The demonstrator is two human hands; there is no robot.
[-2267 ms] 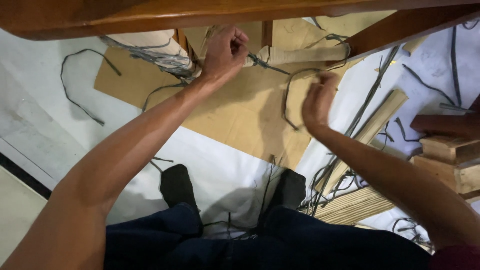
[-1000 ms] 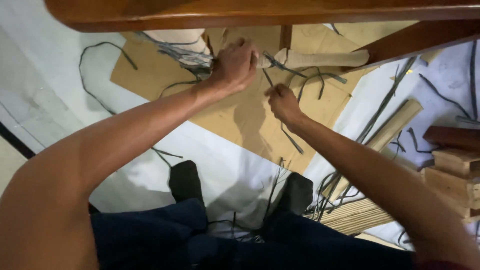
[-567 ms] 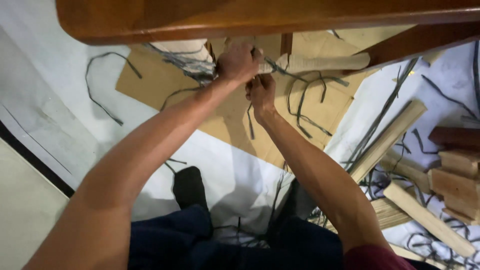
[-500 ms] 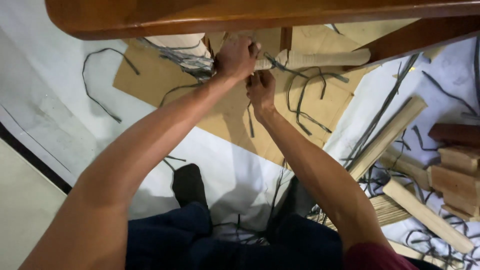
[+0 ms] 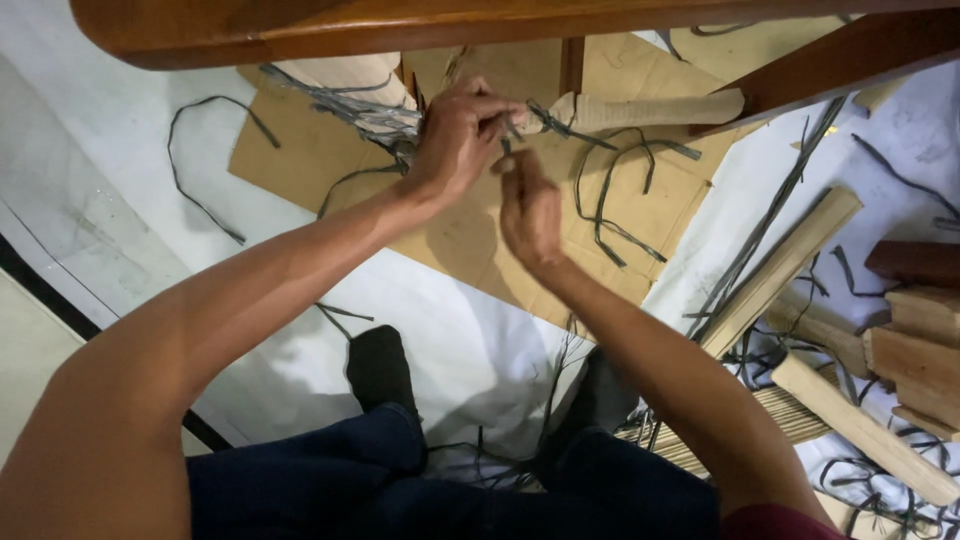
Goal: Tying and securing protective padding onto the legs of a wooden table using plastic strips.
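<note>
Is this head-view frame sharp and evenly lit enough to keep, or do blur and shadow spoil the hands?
Head view: left hand and right hand slightly soft but readable; light even, soft shadows on the cardboard; wooden rail looms large and curved across the top, blocking the view; no glare.

Head view. The left hand pinches a dark strip at its fingertips, against a pale wrapped bar. The right hand sits just below those fingers, curled. Cardboard lies beneath both hands; loose wooden slats lie well right of them.
</note>
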